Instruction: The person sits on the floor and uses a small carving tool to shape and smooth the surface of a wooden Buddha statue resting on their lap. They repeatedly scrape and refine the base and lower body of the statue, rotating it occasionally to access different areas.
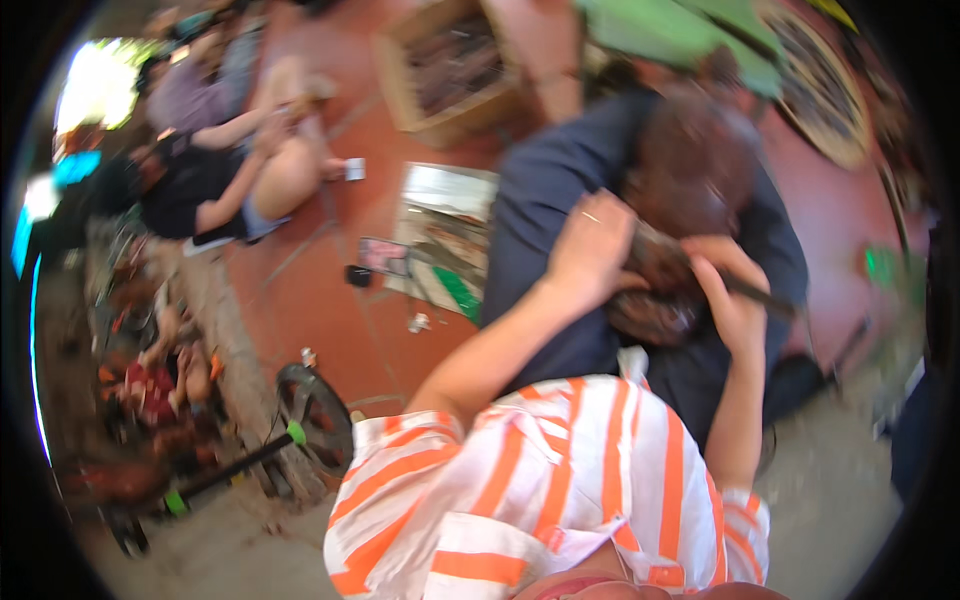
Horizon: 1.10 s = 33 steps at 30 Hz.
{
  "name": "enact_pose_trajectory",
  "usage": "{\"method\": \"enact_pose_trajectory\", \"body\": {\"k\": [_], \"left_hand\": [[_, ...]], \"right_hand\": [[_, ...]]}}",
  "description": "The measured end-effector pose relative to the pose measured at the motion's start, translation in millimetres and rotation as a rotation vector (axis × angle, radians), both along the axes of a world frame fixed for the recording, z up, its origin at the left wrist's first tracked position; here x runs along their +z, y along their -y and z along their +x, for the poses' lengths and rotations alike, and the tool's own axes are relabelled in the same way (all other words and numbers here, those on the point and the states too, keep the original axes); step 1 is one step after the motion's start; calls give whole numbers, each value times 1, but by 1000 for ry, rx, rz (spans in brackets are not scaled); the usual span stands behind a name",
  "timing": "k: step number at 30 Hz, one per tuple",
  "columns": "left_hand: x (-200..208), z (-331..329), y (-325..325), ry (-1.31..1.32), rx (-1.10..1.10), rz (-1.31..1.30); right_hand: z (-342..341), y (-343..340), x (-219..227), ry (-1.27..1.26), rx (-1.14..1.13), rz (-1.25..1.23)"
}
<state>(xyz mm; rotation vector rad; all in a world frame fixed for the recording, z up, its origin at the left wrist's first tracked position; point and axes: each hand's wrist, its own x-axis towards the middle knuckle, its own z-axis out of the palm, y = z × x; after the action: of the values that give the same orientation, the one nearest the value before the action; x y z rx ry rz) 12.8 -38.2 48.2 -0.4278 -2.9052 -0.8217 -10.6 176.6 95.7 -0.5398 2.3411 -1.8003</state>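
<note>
A brown carving (690,165) sits in the person's lap (555,190). The right hand (737,290) grips a dark tool (765,294) over it; the left hand (594,238) curls alongside, grip unclear. Probably surface shaping; the next stroke calls for steady bracing.

- Counted one left hand (594,243) and one right hand (738,300).
- Saw one wooden box (458,130).
- Noted one round tray (851,158).
- Found two black wheels (317,414).

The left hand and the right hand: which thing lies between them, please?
In the head view, part of the dark brown, glossy piece lies between the left hand and the right hand; blur hides its finer detail.
</note>
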Motion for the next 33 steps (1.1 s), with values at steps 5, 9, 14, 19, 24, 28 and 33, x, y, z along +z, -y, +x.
{"method": "enact_pose_trajectory", "body": {"k": [5, 9, 14, 19, 24, 28, 33], "left_hand": [[-8, 4, -3, 2, 48, -52], [-8, 3, -4, 13, 40, -45], [-7, 6, -1, 38, 38, -51], [-7, 5, 0, 41, 38, -66], [-6, 4, -2, 50, 27, -64], [-7, 3, -2, 40, 24, -71], [-6, 4, -3, 59, 37, -68]], "right_hand": [[-7, -5, -15, 39, 46, 48], [-1, -1, -21, 118, 27, 45], [1, 9, -23, 73, 7, 77], [1, 17, -22, 95, -30, 105], [-1, 11, -14, 293, -91, 35], [0, 14, -21, 124, -32, 35], [1, 12, -19, 252, -87, 13]]}}
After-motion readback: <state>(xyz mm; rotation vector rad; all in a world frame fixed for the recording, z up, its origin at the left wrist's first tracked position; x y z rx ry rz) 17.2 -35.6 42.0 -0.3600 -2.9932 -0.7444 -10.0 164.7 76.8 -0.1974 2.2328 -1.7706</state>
